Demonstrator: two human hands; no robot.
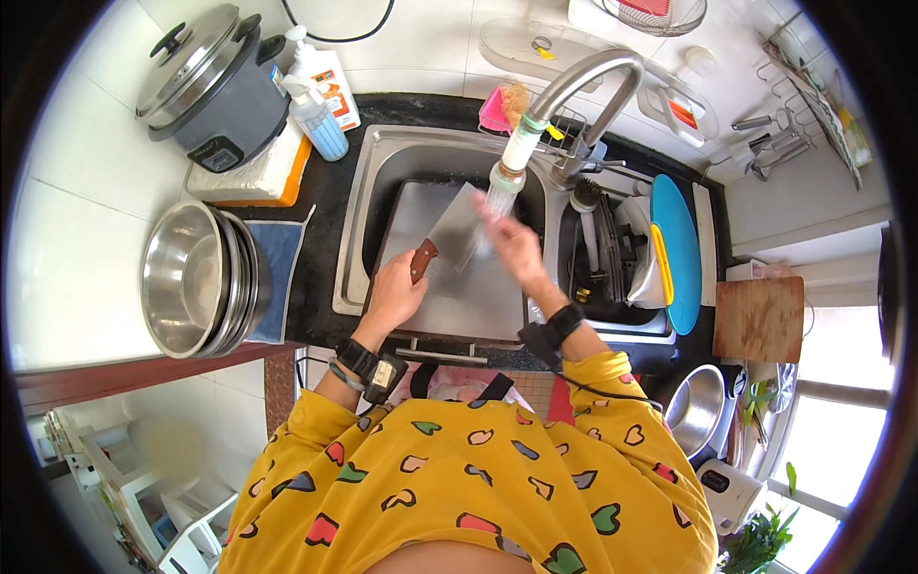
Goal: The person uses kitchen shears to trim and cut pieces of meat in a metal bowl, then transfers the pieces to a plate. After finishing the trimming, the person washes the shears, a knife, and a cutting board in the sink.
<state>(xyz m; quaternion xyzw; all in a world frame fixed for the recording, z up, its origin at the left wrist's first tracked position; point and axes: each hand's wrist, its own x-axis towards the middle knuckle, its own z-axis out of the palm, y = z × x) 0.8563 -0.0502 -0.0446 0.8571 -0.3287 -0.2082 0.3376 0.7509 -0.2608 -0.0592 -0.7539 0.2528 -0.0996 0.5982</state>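
Observation:
My left hand [398, 290] grips the brown wooden handle [424, 261] of a cleaver. Its broad metal blade [459, 222] slants up and to the right over a metal-faced cutting board [459, 301] with a dark brown edge, which lies in the left basin of a stainless steel sink [373, 154]. Water streams from the tap's filter nozzle [509, 176] beside the blade. My right hand [515, 247], blurred by motion, is in the stream at the blade's right side. No object shows in it, and its fingers look apart; whether it touches the blade I cannot tell.
The smaller right basin holds a scrubbing brush [587, 215] and a blue oval board [675, 251] on edge. Stacked steel bowls [188, 280], a rice cooker [222, 107] and pump bottles [319, 122] stand left. The curved tap [609, 68] arches overhead. A wooden board [760, 319] is at right.

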